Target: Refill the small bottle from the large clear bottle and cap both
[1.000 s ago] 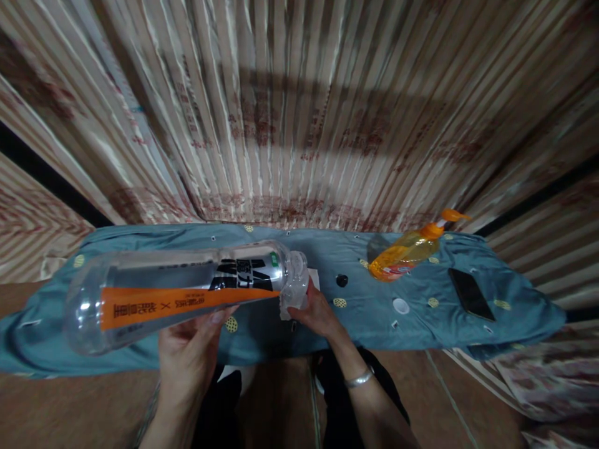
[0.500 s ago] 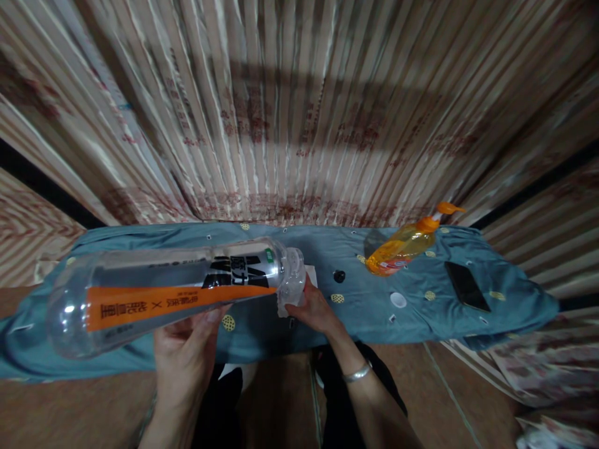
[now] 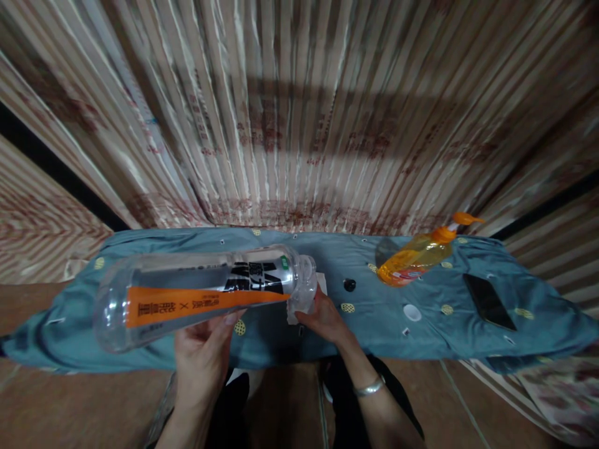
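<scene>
A large clear plastic bottle (image 3: pixel 154 274) with an orange, black and silver label lies sideways in the air above the table, its neck pointing right. My left hand (image 3: pixel 206 349) grips it from beneath, the fingers partly hidden behind it. At the bottle's mouth, my right hand (image 3: pixel 322 317) is closed on a crumpled white tissue (image 3: pixel 294 312) pressed against the neck. Some fingertips of that hand are hidden behind the tissue and neck. To its right, a small black cap (image 3: pixel 349 285) and a white round disc (image 3: pixel 412 312) lie on the cloth.
A blue-green patterned cloth (image 3: pixel 369 333) covers the narrow table. An orange pump bottle (image 3: pixel 416 255) stands at the right, with a dark phone (image 3: pixel 489 300) beyond it. Striped curtains (image 3: pixel 299 125) hang right behind the table and at both sides.
The whole scene has shifted a little right in view as the head turned. The bottle appears slightly farther from the camera; both hands keep their holds.
</scene>
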Tool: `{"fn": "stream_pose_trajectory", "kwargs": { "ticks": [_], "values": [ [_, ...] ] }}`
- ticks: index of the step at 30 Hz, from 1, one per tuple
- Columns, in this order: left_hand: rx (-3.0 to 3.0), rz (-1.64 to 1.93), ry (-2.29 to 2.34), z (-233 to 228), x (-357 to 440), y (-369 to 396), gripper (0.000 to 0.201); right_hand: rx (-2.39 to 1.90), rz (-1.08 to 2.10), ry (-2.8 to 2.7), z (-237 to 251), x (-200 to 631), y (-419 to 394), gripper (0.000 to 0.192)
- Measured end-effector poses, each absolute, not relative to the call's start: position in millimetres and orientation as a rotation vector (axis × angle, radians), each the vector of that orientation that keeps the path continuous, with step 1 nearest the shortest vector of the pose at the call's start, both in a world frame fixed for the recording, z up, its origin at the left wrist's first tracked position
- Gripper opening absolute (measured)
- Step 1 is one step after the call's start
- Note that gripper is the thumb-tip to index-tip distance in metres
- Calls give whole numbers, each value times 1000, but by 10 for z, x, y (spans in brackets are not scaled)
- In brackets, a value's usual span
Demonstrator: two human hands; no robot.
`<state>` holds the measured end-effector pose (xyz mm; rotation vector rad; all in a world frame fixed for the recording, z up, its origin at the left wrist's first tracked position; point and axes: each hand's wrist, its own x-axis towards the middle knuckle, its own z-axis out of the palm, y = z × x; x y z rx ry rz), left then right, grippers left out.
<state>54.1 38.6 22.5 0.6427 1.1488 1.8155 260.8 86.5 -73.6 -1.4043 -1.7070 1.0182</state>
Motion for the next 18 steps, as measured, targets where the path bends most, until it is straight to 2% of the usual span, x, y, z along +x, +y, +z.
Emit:
{"fn": "stream_pose_trajectory", "kwargs": {
  "ticks": [5,13,18],
  "values": [
    [609,1822,1137,217,540,395,45,-1368,1020,-1714,-757,2609,866,57],
    [647,1804,1151,177,515,391,40,-1402,1032,-1709,-759,2604,871,70],
    [691,1768,1194,162,507,381,39,-1369,1042,-1717,-780,2619,872,58]
  ]
}}
